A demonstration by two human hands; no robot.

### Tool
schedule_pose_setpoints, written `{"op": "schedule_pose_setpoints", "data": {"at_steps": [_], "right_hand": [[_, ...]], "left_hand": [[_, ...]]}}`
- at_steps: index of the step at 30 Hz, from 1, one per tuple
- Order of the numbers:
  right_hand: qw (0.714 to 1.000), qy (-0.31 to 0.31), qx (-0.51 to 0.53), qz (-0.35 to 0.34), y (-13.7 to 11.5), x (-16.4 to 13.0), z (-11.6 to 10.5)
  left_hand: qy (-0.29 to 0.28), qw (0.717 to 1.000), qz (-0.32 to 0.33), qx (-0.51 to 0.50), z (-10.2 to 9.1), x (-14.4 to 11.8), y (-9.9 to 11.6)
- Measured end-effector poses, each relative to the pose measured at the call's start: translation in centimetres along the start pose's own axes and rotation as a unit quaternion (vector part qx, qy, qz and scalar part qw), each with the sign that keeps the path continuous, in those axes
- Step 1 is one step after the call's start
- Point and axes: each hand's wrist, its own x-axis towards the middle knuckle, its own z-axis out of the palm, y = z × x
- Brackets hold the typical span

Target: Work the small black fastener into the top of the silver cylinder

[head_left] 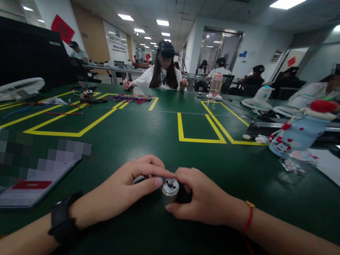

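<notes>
A small silver metal cylinder [170,189] stands upright on the green table, round end face up.

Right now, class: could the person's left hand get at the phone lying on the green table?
Probably yes: the phone lies flat just left of the left hand, with bare table between them, though that hand currently grips the small metal cylinder.

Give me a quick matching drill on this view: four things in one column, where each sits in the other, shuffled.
Things:
1. metal cylinder
2. phone
3. white fan
4. blue bottle

Places:
A. far left of the table
B. right side, beside white paper
C. between the left hand and right hand
D. near left, flat on the table

Pairs: 1-C, 2-D, 3-A, 4-B
</notes>
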Motion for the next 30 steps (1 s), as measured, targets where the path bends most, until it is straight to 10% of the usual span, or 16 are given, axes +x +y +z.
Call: {"op": "schedule_pose_setpoints", "data": {"at_steps": [21,30], "right_hand": [[1.000,-0.012,-0.005,0.019,-0.2,0.0,-0.2],[1.000,-0.016,0.004,0.017,-0.3,0.0,-0.3]], "left_hand": [[0.033,0.999,0.010,-0.041,-1.0,-0.1,-1.1],[0.113,0.981,-0.156,-0.035,-1.5,0.6,-3.0]]}}
